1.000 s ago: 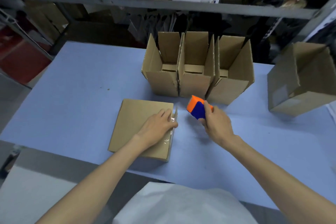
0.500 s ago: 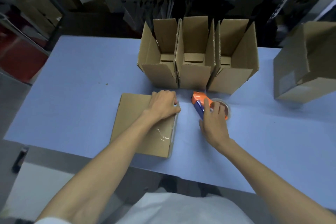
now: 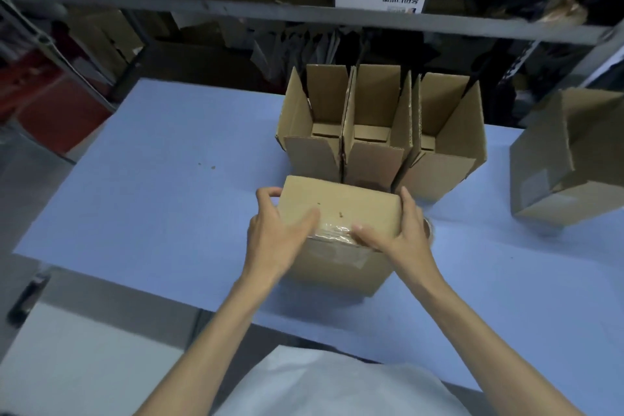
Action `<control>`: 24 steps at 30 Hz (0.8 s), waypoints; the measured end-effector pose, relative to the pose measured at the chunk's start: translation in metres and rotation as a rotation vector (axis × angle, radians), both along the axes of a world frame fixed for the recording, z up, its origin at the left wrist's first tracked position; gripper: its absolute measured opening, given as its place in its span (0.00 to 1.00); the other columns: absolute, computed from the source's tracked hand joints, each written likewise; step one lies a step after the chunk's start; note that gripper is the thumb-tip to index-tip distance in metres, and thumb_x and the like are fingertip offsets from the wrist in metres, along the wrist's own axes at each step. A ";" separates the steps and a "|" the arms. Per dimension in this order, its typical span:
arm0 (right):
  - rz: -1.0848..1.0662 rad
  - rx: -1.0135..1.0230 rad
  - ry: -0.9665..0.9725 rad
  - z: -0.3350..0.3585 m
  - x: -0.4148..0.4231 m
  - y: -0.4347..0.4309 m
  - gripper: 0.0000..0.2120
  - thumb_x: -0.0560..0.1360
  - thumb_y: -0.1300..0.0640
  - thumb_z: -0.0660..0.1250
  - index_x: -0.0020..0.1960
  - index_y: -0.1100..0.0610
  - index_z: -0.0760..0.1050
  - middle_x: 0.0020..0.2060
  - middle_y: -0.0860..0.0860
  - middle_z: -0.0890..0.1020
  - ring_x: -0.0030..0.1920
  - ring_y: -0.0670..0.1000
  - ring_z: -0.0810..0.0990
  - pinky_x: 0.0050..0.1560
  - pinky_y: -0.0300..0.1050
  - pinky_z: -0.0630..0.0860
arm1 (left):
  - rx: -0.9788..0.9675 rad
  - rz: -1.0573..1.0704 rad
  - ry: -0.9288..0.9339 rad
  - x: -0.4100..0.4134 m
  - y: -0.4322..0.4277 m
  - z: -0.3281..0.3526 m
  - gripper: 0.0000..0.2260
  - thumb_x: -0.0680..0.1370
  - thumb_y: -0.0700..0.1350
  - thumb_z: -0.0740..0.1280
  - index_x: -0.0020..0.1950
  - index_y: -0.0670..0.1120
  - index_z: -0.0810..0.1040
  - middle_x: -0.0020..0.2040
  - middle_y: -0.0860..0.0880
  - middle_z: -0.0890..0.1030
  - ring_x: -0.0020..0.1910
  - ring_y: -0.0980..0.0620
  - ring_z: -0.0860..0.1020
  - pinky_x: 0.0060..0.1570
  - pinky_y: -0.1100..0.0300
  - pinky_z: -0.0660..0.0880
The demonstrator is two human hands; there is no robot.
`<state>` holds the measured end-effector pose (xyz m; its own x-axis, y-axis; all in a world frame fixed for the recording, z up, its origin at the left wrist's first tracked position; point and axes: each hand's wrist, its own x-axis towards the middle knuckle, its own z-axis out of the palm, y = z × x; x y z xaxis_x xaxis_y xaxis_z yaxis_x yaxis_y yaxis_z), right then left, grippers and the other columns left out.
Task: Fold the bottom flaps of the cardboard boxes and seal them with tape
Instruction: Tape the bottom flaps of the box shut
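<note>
A taped cardboard box [image 3: 341,209] is tipped up off the blue table [image 3: 162,179], its sealed bottom facing me with clear tape [image 3: 334,232] over the seam. My left hand [image 3: 275,233] grips its left side, fingers curled over the far edge and thumb on the near face. My right hand [image 3: 401,230] grips its right side, thumb on the tape. The tape dispenser is mostly hidden behind my right hand; only a sliver of its roll [image 3: 429,230] shows.
Three open-topped boxes [image 3: 378,162] stand in a row just behind the held box. Another box [image 3: 570,159] lies on its side at the right. A metal shelf rail [image 3: 304,15] with clutter runs behind the table. A dark object [image 3: 28,294] lies on the floor at left.
My right hand has let go of the tape dispenser and taken the box's right side. Both hands have lifted and tipped the flat-lying box up, moving it toward the middle.
</note>
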<state>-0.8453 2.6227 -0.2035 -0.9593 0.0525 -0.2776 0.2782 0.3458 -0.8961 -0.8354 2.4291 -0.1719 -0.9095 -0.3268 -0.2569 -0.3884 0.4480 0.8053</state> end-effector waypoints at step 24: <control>-0.087 0.022 0.289 0.010 -0.019 -0.021 0.27 0.73 0.54 0.71 0.70 0.46 0.69 0.66 0.44 0.70 0.67 0.43 0.67 0.63 0.35 0.63 | 0.046 0.126 -0.117 -0.020 0.000 -0.013 0.28 0.69 0.56 0.74 0.61 0.52 0.62 0.58 0.49 0.75 0.54 0.45 0.73 0.52 0.52 0.72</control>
<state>-0.8647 2.6019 -0.1936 -0.9899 0.1412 0.0086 0.0420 0.3517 -0.9352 -0.8556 2.4296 -0.1851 -0.8253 -0.4214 -0.3759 -0.5314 0.3540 0.7696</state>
